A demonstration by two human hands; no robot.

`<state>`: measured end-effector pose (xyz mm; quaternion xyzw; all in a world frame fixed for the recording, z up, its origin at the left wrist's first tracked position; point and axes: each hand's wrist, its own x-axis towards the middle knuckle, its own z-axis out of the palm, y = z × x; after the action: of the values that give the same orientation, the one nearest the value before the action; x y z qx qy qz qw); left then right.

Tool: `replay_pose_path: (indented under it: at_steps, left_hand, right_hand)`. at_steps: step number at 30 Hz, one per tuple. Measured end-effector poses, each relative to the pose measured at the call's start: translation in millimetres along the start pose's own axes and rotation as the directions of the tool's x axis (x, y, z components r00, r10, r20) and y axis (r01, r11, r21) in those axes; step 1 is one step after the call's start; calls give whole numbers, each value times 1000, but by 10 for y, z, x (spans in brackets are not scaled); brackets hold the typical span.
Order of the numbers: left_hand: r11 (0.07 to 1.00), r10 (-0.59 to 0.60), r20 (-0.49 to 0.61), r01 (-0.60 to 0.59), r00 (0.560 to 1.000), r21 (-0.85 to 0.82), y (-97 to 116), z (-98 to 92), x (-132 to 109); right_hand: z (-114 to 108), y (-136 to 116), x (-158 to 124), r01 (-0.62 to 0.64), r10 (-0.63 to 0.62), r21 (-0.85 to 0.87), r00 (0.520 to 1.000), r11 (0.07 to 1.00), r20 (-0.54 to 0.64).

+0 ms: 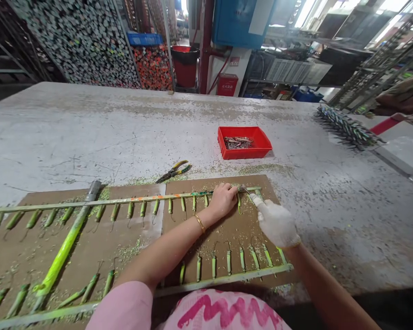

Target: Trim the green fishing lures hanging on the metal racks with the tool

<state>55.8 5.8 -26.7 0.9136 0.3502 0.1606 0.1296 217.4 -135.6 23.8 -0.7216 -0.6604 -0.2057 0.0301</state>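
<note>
My left hand (223, 199), bare with a bracelet at the wrist, has its fingers curled over the upper paint-stained strip (151, 199) near its right end. Facing it is my right hand (277, 223), in a white glove, closed around a small metal-tipped tool (245, 188) whose handle is hidden. The tool's tip touches the strip just right of my left fingers. Several yellow-green painted pieces with wire hooks (183, 204) hang from this strip. More painted pieces (229, 262) stand along the lower strip (223, 278), nearer my body.
Brown cardboard (206, 229) strewn with green flakes lies under the frame, with a yellow-green crossbar (65, 247) at left. Pliers (174, 171) and a red bin (244, 143) of small metal parts are beyond. A bristly bundle (347, 127) lies near a white box (408, 142).
</note>
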Motion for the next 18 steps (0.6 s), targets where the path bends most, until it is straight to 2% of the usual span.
replay_pose_path:
  at_steps: [2, 5, 6, 7, 10, 11, 12, 15, 16, 18]
  left_hand:
    - [1000, 7, -2, -7, 1000, 6, -5, 12, 0]
    - [1000, 13, -9, -13, 1000, 6, -6, 19, -4]
    - [1000, 10, -12, -10, 1000, 4, -5, 18, -5]
    - [1000, 6, -14, -6, 1000, 3, -4, 17, -6]
    - [1000, 1, -11, -1, 1000, 1, -4, 22, -4]
    - [1000, 1, -8, -1, 1000, 0, -6, 27, -2]
    - [1000, 2, -5, -2, 1000, -1, -9, 34, 0]
    - [1000, 7, -12, -7, 1000, 0, -21, 52, 5]
    - [1000, 8, -19, -8, 1000, 1, -23, 56, 5]
    - [1000, 13, -30, -13, 999, 5, -25, 58, 3]
  right_hand:
    - [3, 6, -1, -3, 3, -6, 1000, 1000, 19]
    - [-9, 26, -4, -103, 104, 17, 986, 995, -132]
    - [-7, 29, -4, -111, 113, 18, 982, 994, -149]
    - [1, 29, -3, -99, 100, 9, 987, 995, -128]
    - [40, 26, 2, -13, 13, -9, 999, 1000, 51]
    - [48, 28, 1, -7, 7, 0, 997, 1000, 75]
    - [52, 32, 0, -27, 26, 14, 998, 1000, 53]
    - [38, 40, -3, -139, 146, 63, 981, 988, -131]
    - [33, 38, -1, -140, 148, 66, 977, 988, -155]
    - [28, 25, 8, -83, 86, 36, 992, 996, -95]
